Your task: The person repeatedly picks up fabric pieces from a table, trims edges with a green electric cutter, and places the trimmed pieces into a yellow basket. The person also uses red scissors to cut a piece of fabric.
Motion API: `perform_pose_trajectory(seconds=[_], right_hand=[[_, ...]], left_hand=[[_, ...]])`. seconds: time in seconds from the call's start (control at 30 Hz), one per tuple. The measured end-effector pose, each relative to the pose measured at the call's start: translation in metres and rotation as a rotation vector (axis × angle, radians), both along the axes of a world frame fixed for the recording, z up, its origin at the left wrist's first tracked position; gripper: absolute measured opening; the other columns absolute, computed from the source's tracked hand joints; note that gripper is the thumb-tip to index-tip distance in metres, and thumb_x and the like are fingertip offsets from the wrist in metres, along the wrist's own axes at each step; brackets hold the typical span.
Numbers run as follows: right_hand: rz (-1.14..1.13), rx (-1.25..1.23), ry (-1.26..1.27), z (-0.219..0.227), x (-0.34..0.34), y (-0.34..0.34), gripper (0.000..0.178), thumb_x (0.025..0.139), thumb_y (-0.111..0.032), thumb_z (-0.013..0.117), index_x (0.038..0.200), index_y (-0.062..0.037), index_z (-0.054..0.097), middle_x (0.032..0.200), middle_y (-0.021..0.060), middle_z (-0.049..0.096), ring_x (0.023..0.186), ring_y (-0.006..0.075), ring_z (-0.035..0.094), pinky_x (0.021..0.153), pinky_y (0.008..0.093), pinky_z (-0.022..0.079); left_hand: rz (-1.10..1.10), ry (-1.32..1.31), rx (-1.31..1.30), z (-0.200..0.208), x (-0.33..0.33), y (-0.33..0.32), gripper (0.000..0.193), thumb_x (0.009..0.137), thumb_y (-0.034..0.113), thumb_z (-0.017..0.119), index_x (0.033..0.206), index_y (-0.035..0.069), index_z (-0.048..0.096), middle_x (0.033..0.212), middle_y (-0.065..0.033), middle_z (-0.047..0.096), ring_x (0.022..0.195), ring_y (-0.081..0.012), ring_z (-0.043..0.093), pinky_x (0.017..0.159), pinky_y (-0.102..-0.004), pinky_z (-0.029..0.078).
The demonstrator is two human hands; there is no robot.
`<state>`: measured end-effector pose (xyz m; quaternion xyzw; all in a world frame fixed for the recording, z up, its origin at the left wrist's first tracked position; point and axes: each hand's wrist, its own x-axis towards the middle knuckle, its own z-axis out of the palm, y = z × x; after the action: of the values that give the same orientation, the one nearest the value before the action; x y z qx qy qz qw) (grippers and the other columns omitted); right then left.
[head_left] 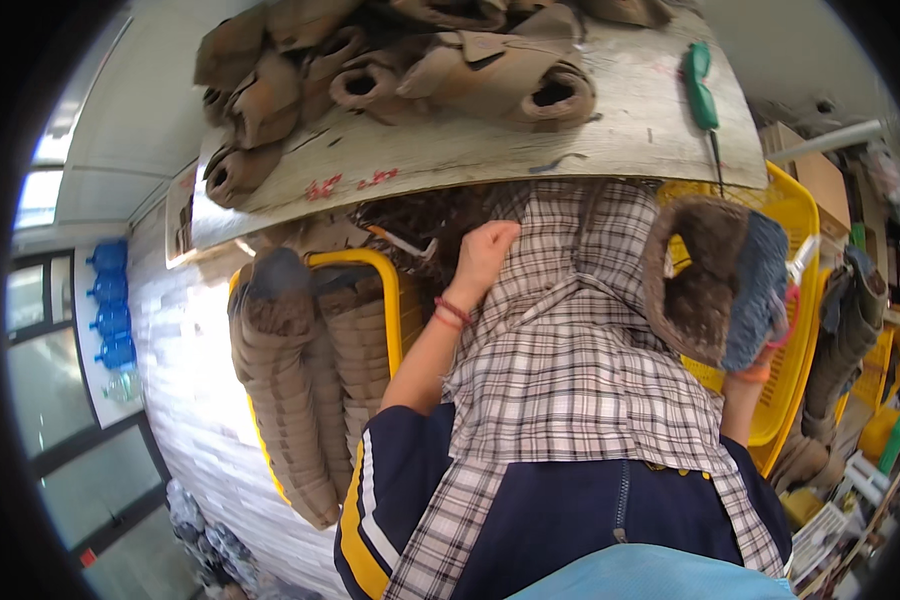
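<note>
My left hand (488,258) is closed in a loose fist over the checked apron (570,350), and nothing shows in it. At my right side, my right hand (766,358) grips a fleece-lined boot shaft (705,275), with brown pile inside and a blue-grey fuzzy side. That piece hides most of the fingers. A pair of scissors (794,312) with red handles shows right beside this hand, blades upward; whether the fingers are through the handles I cannot tell.
Several brown fleece-lined boot shafts (470,75) lie on the worn white table (450,165) ahead. A green-handled awl (700,90) rests near its right edge. Stacked shafts (285,390) fill the yellow-rimmed basket (392,300) at left. Another yellow basket (800,215) stands at right.
</note>
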<state>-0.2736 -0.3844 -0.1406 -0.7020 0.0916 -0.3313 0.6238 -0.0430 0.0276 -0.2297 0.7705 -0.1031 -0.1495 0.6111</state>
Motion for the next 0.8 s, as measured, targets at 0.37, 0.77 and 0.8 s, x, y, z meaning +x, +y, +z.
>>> perform_pose_trajectory(seconds=[0.37, 0.77, 0.8], right_hand=[[0.194, 0.504, 0.586, -0.003, 0.113, 0.123, 0.027, 0.082, -0.018, 0.072, 0.100, -0.0007, 0.061, 0.089, 0.0048, 0.065, 0.084, 0.0134, 0.060, 0.077, 0.0285, 0.050], [0.103, -0.767, 0.647, 0.040, 0.131, 0.145, 0.031, 0.083, -0.025, 0.068, 0.105, -0.0052, 0.059, 0.089, 0.0166, 0.067, 0.077, 0.0332, 0.065, 0.064, 0.0383, 0.052], [0.129, -0.776, 0.593, 0.043, 0.136, 0.150, 0.031, 0.083, -0.024, 0.069, 0.106, -0.0055, 0.059, 0.089, 0.0160, 0.067, 0.077, 0.0331, 0.065, 0.065, 0.0383, 0.052]], left_hand=[[0.164, 0.771, -0.938, 0.099, -0.042, -0.006, 0.041, 0.099, 0.038, 0.044, 0.123, 0.006, 0.054, 0.114, -0.0083, 0.062, 0.104, -0.0209, 0.058, 0.096, -0.0370, 0.044], [0.182, 0.839, -0.929, 0.030, -0.066, 0.069, 0.028, 0.097, 0.019, 0.051, 0.114, -0.002, 0.059, 0.108, -0.0099, 0.064, 0.095, -0.0162, 0.061, 0.088, -0.0303, 0.048], [0.262, 0.839, -0.955, 0.031, -0.067, 0.066, 0.023, 0.095, 0.012, 0.053, 0.111, -0.003, 0.060, 0.104, -0.0102, 0.066, 0.091, -0.0147, 0.062, 0.084, -0.0279, 0.050]])
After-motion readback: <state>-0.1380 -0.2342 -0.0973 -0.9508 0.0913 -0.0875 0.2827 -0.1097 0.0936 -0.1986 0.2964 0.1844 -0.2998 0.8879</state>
